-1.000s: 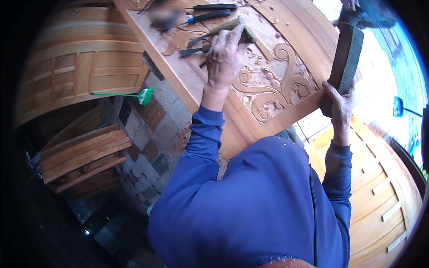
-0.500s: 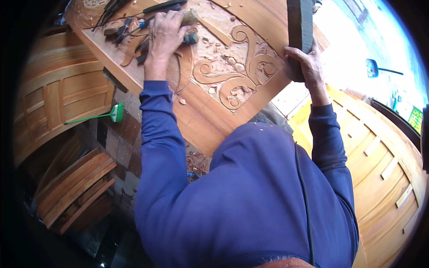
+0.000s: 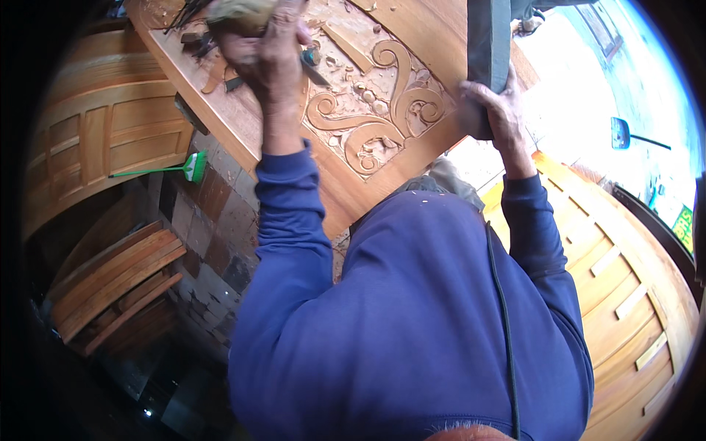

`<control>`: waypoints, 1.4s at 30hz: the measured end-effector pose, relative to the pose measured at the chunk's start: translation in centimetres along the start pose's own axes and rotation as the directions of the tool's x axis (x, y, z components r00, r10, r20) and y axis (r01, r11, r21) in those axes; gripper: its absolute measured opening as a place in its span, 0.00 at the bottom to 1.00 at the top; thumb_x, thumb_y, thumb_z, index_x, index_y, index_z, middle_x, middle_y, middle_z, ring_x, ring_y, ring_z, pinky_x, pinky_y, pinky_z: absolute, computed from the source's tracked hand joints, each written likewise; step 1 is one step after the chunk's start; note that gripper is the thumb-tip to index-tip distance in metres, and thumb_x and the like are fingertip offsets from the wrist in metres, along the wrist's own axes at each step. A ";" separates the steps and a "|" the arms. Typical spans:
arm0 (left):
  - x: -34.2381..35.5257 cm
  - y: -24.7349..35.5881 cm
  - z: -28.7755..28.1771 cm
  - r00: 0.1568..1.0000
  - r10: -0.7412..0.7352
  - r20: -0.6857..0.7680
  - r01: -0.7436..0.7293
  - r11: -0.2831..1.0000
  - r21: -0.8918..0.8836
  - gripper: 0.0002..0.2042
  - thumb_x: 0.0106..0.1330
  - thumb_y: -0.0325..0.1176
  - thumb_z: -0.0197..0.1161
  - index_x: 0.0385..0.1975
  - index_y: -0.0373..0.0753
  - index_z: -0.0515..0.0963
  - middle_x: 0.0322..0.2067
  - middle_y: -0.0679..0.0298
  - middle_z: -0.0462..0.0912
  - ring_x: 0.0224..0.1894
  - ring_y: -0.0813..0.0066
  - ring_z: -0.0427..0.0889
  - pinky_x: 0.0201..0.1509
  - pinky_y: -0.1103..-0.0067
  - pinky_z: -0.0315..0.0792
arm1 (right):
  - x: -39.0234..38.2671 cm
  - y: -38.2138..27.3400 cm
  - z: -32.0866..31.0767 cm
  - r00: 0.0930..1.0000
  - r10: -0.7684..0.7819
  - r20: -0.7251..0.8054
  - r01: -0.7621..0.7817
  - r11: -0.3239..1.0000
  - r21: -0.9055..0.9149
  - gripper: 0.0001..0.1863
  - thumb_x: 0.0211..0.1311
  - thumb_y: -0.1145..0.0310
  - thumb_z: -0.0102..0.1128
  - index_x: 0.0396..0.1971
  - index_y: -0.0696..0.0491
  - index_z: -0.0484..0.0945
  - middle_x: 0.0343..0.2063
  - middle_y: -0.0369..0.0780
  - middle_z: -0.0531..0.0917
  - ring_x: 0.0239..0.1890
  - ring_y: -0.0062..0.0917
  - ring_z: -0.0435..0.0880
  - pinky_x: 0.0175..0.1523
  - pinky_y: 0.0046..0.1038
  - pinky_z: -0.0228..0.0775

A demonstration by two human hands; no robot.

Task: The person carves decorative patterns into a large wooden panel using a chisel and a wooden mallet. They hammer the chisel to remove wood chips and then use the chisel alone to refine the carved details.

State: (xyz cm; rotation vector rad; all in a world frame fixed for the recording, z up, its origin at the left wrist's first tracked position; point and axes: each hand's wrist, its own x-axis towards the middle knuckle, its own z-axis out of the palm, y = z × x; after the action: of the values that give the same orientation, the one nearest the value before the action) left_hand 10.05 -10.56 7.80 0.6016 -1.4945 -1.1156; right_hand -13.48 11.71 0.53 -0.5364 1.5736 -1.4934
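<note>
A greenish-grey, stone-like lump [image 3: 241, 16] is in my left hand [image 3: 271, 62], raised above the carved wooden panel [image 3: 338, 192]. My fingers are wrapped round it, partly hidden at the top of the view. My right hand [image 3: 506, 110] grips the lower end of a long, dark, flat-sided block [image 3: 488, 55], upright in the view at the panel's right edge. Beside my left hand lie a tool with a teal part [image 3: 312, 56] and several dark hand tools [image 3: 193, 42]. Between my hands are scroll carvings [image 3: 397, 110] with wood chips among them.
Left of the panel stands a panelled wooden door [image 3: 121, 143], with a green broom [image 3: 195, 167] on the tiled floor. Stacked wooden pieces [image 3: 125, 272] lie below it. A large wooden panel with small blocks [image 3: 625, 294] is at the right. A mirror on a stalk [image 3: 620, 133] shows farther out.
My left hand has lifted from among the tools with the stone-like lump in it, turning and coming nearer. My right hand keeps its grip on the dark block; the view has shifted slightly.
</note>
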 end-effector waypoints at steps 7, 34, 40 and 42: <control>-3.0 -1.5 8.1 0.940 -0.100 -0.327 -0.010 0.947 -0.320 0.12 0.74 0.37 0.61 0.50 0.43 0.70 0.34 0.68 0.75 0.24 0.77 0.75 0.24 0.79 0.76 | -4.0 -0.2 -5.4 0.995 -0.098 0.018 0.099 0.947 -0.304 0.46 0.49 0.66 0.79 0.68 0.57 0.64 0.40 0.40 0.82 0.42 0.25 0.82 0.47 0.30 0.77; -2.2 -6.2 9.8 0.799 -0.315 -0.511 0.109 0.913 -0.393 0.19 0.71 0.50 0.67 0.23 0.53 0.65 0.16 0.78 0.63 0.14 0.87 0.61 0.16 0.85 0.55 | -5.4 -1.5 -11.0 0.995 -0.043 0.090 0.065 0.964 -0.259 0.47 0.51 0.67 0.81 0.70 0.54 0.65 0.47 0.39 0.78 0.48 0.24 0.77 0.54 0.29 0.72; -2.0 -4.2 10.8 0.806 -0.248 -0.538 0.076 0.944 -0.322 0.20 0.73 0.49 0.65 0.22 0.53 0.64 0.15 0.78 0.64 0.13 0.87 0.61 0.16 0.85 0.55 | -4.7 -1.8 -10.9 0.991 -0.094 0.098 0.116 0.962 -0.247 0.47 0.50 0.66 0.82 0.70 0.54 0.65 0.50 0.40 0.78 0.53 0.26 0.76 0.59 0.33 0.71; -2.0 -3.0 11.7 0.785 -0.154 -0.600 0.061 0.983 -0.173 0.20 0.74 0.49 0.64 0.22 0.53 0.64 0.15 0.77 0.64 0.13 0.87 0.61 0.16 0.85 0.55 | -4.4 -1.8 -10.9 0.988 -0.112 0.106 0.135 0.961 -0.241 0.47 0.50 0.66 0.82 0.70 0.54 0.65 0.51 0.41 0.78 0.54 0.26 0.76 0.60 0.33 0.70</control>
State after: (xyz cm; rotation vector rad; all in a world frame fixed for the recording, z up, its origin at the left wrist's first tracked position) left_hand -1.16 -6.44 5.01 0.8586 -0.8134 -0.9734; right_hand -20.49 21.15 2.43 -0.8487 1.6904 -1.3487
